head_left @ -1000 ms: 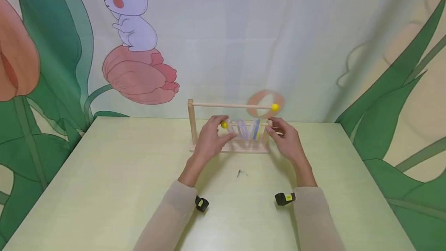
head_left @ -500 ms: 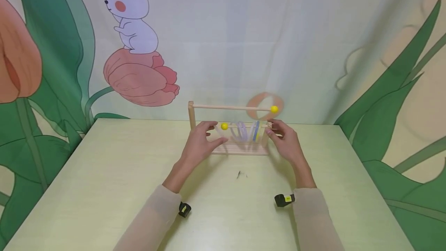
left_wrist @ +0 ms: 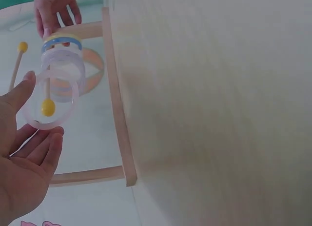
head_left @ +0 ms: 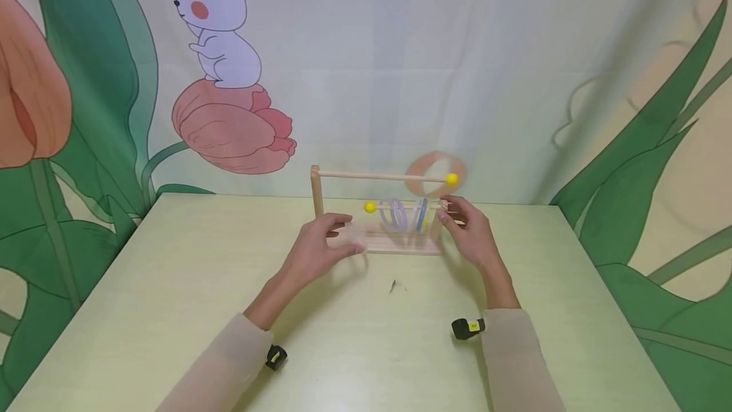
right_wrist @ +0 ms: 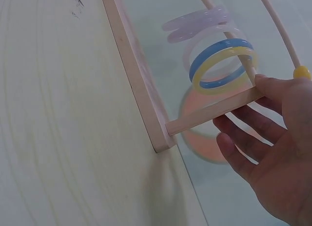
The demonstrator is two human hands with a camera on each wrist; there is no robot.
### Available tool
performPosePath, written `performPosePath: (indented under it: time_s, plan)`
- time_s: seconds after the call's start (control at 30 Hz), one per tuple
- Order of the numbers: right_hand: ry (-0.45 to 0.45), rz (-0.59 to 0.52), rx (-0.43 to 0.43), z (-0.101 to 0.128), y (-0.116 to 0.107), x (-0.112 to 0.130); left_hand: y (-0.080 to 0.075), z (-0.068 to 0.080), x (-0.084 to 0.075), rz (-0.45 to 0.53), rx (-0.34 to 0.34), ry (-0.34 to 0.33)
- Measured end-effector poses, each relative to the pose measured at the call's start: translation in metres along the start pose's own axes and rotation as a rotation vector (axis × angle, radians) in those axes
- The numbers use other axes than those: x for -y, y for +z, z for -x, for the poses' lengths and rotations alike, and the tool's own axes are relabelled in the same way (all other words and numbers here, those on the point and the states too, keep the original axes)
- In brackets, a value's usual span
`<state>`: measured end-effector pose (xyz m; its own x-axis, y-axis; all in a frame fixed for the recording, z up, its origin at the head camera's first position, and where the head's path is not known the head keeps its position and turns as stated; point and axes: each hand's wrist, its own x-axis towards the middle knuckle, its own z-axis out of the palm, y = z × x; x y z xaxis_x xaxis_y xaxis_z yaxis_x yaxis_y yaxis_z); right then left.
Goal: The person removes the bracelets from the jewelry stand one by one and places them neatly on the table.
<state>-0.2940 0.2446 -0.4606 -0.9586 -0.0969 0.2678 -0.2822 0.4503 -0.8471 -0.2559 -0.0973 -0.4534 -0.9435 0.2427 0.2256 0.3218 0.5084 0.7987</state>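
Note:
A translucent pale pink ring (left_wrist: 75,96) is pinched between the thumb and fingers of my left hand (head_left: 314,247). In the head view it is blurred, left of and below the yellow ball (head_left: 370,207) at the free tip of the lower rod. My right hand (head_left: 470,227) grips the top of the short right post (right_wrist: 212,111) of a wooden rack (head_left: 403,247). Hanging on the lower rod are purple rings (right_wrist: 195,22), a clear ring, a blue ring (right_wrist: 219,46) and a yellow ring (right_wrist: 197,82), the last two closest to the post.
The rack's taller left post (head_left: 317,192) carries an upper rod (head_left: 377,176) ending in another yellow ball (head_left: 452,179). Small dark marks (head_left: 393,286) show on the table (head_left: 377,348) before the rack. A printed curtain (head_left: 366,81) hangs behind.
My left hand has moved left and down, drawing the pink ring away from the lower rod's ball end. My right hand stays at the post.

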Motion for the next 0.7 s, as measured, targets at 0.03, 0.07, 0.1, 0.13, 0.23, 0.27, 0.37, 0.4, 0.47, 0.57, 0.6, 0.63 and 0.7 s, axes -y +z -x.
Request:
performPosePath:
  time_s: [0.03,0.07,0.1,0.13,0.23,0.27,0.37,0.4,0.47,0.57,0.6,0.63,0.7]
  plan:
    - [-0.002,-0.002,0.000,0.001,0.000,0.001,-0.001,0.002,0.001,0.004,0.007,-0.008]
    - [-0.003,-0.005,0.001,0.002,0.000,0.004,-0.002,0.004,0.002,0.007,0.016,-0.014]
    - [-0.003,-0.006,0.003,0.003,0.000,0.007,-0.002,0.005,0.004,0.007,0.026,-0.017]
    - [-0.002,-0.006,0.006,0.004,0.000,0.011,-0.003,0.007,0.006,0.004,0.036,-0.017]
    - [0.005,-0.004,0.018,0.008,-0.002,0.028,-0.005,0.010,0.011,-0.013,0.058,-0.005]
    - [0.010,-0.004,0.020,0.010,-0.003,0.034,-0.006,0.010,0.012,-0.019,0.064,0.002]
    - [0.014,-0.001,0.024,0.011,-0.004,0.041,-0.008,0.012,0.015,-0.038,0.077,0.014]
    - [0.015,-0.002,0.022,0.010,-0.004,0.039,-0.008,0.012,0.016,-0.041,0.084,0.015]
    - [0.011,-0.008,0.018,0.007,-0.002,0.030,-0.009,0.014,0.018,-0.050,0.099,0.014]
    - [0.002,-0.012,0.010,0.002,0.000,0.012,-0.009,0.016,0.019,-0.058,0.128,0.007]
    - [-0.001,-0.011,0.007,0.001,0.001,0.008,-0.009,0.017,0.019,-0.060,0.137,0.005]
    - [-0.004,-0.009,0.005,0.000,0.001,0.004,-0.009,0.018,0.018,-0.063,0.144,0.005]
    - [-0.011,-0.003,0.001,0.000,0.001,0.000,-0.009,0.019,0.017,-0.066,0.157,0.001]
